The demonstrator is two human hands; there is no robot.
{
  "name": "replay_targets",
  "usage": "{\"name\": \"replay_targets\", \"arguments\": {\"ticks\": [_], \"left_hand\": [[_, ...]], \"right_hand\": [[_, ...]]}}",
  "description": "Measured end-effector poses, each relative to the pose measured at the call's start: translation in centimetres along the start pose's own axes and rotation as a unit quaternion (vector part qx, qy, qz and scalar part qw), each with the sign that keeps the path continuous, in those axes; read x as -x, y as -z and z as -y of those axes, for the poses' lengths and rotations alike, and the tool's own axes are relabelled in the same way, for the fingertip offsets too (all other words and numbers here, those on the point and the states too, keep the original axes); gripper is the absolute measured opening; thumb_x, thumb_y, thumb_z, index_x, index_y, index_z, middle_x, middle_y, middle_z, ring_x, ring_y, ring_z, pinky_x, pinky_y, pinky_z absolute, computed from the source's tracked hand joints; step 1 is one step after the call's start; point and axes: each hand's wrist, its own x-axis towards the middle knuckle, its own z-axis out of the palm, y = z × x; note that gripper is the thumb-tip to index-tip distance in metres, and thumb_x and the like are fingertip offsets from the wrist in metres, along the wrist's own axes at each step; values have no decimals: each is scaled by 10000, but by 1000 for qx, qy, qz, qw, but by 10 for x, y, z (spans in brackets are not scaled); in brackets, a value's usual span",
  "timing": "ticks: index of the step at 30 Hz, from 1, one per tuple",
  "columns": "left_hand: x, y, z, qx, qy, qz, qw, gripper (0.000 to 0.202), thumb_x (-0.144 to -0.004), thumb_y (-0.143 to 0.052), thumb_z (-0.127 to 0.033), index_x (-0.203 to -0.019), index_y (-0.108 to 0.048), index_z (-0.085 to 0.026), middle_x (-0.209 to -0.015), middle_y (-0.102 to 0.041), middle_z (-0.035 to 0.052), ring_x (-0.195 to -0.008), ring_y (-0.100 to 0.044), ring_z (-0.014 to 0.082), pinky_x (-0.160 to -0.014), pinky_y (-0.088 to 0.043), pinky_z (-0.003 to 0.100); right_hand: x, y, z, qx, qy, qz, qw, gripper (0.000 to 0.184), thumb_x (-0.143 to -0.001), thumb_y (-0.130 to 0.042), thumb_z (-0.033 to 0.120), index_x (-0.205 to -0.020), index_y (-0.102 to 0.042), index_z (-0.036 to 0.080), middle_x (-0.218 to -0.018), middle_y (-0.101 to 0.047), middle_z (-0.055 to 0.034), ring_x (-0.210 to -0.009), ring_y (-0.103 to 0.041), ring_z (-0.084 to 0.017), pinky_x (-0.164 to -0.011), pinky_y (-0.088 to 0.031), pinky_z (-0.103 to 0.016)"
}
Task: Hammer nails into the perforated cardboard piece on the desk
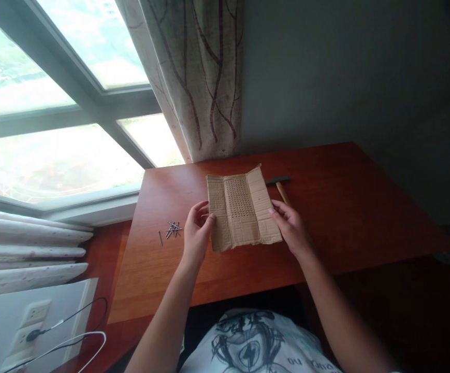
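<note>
A creased piece of brown cardboard [240, 228] is held up over the wooden table, with rows of small holes punched through its middle panel. My left hand [199, 228] grips its left edge, thumb on the near face. On the opposite edge, my right hand [289, 223] pinches the cardboard the same way. Behind the right hand lies a hammer [282, 191] with a dark head and wooden handle, partly hidden by the cardboard and hand. To the left of my left hand sits a small pile of nails [173, 229], with a single nail [160, 239] beside it.
The reddish-brown wooden table [345, 207] stands against a window [54, 114] and a patterned curtain [209, 77]. At lower left, a wall socket [25, 331] has a plug and cables [88, 334] near the table's edge.
</note>
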Motion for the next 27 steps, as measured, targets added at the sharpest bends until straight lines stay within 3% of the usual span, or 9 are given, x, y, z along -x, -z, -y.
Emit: {"name": "replay_targets", "arguments": {"ticks": [8,11,13,15,17,19,22,27], "left_hand": [[-4,4,10,-35,0,-9,999,452,-816,-703,-355,-1215,-562,-196,-1138,-673,91,-975,-645,183,-869,-515,322],[2,6,0,-159,-83,-40,983,405,-883,-629,-357,-1248,-558,-195,-1237,-629,127,-1064,-631,220,-900,-521,368],[13,4,-14,-303,-184,-31,934,352,-926,-571,-318,-1257,-576,-199,-1281,-609,135,-1127,-603,247,-942,-503,407],[28,-4,-28,-434,-275,41,857,317,-951,-517,-252,-1254,-601,-212,-1272,-635,121,-1198,-568,275,-1030,-445,461],[42,-16,-36,-514,-322,126,785,363,-951,-523,-244,-1305,-588,-204,-1344,-623,123,-1256,-540,297,-1072,-412,477],[53,-26,-34,-558,-337,177,737,399,-955,-533,-272,-1339,-574,-172,-1409,-591,138,-1287,-525,307,-1077,-417,468],[60,-35,-21,-595,-343,193,700,428,-965,-518,-267,-1368,-561,-133,-1462,-558,142,-1311,-519,307,-1075,-435,455],[59,-32,-5,-625,-362,184,666,456,-950,-511,-182,-1399,-545,-114,-1509,-520,125,-1350,-505,293,-1110,-426,443]], "right_hand": [[-4,0,-6,4,5,16,1000,446,-878,-636,522,-1187,-678,203,-1058,-746,-96,-996,-687,-264,-874,-547,-405],[-3,7,-12,16,18,5,1000,450,-900,-604,542,-1195,-673,210,-1156,-726,-104,-1054,-676,-262,-901,-542,-399],[-3,16,-16,43,24,-17,999,461,-900,-597,554,-1190,-670,204,-1112,-726,-106,-989,-683,-255,-847,-553,-391],[-4,27,-22,91,29,-45,994,476,-899,-585,565,-1180,-668,190,-1005,-722,-103,-878,-680,-244,-775,-554,-387],[-6,39,-28,160,49,-80,983,473,-905,-564,560,-1164,-668,178,-964,-712,-106,-825,-663,-240,-753,-544,-393],[-8,50,-34,242,81,-113,960,447,-918,-540,528,-1154,-666,171,-967,-704,-113,-789,-644,-234,-746,-535,-400],[-8,64,-42,358,132,-134,915,411,-925,-519,472,-1167,-657,170,-982,-682,-123,-777,-629,-237,-758,-532,-414],[-4,76,-58,464,176,-127,859,428,-926,-524,429,-1244,-618,158,-1119,-643,-173,-992,-637,-302,-876,-526,-456]]}}
